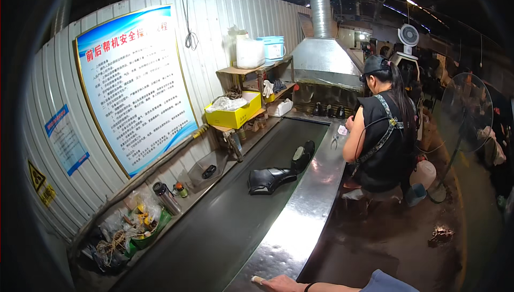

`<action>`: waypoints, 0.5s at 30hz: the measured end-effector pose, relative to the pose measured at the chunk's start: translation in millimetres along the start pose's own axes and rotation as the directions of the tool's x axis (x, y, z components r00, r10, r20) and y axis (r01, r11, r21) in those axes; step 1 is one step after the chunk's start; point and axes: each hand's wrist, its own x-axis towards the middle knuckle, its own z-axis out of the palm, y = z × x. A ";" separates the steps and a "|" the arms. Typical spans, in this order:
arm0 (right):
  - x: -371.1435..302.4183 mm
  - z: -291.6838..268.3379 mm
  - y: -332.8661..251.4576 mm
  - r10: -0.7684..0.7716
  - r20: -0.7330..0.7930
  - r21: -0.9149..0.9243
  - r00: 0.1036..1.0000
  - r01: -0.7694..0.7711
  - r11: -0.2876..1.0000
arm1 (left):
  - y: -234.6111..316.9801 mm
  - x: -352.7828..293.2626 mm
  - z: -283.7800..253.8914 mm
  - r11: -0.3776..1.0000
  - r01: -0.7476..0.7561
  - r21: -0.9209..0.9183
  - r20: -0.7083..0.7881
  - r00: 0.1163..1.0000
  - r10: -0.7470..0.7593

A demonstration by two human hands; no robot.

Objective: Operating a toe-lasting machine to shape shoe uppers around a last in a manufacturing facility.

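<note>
My right hand reaches in from the lower right, a dark band around its wrist. It lies on the near end of a shiny metal ledge, one finger stretched out, with a pale tan cover or small piece at the fingertip. The lower part of this hand is cut off by the frame's edge. My left hand is out of view. Farther off, a black leather boot lies on the dark conveyor belt, left of the ledge. Pliers rest on the ledge's far part.
A person in black sits right of the ledge. Beyond stands a metal hood with several dark shoes beneath. Shelves along the left wall hold a yellow box and a blue bucket. A thermos and filled bags stand lower left.
</note>
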 end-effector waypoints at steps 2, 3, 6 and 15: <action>-2.6 -4.6 -4.9 -0.098 -0.061 -0.059 0.993 0.095 0.994 | 2.5 3.8 2.8 1.000 0.004 -0.014 0.012 1.000 -0.004; -2.8 -3.3 -2.8 -0.102 -0.066 -0.059 0.993 0.098 0.993 | 3.2 5.8 5.3 1.000 0.008 -0.021 0.019 1.000 -0.008; -2.0 -6.1 -9.6 -0.054 -0.025 -0.113 0.998 0.051 0.992 | 1.0 10.3 11.8 0.999 0.033 -0.041 0.039 0.999 -0.031; 2.3 9.0 3.5 0.043 -0.089 0.029 0.995 -0.040 0.999 | -14.5 0.7 47.0 0.983 0.169 -0.073 0.142 0.977 -0.158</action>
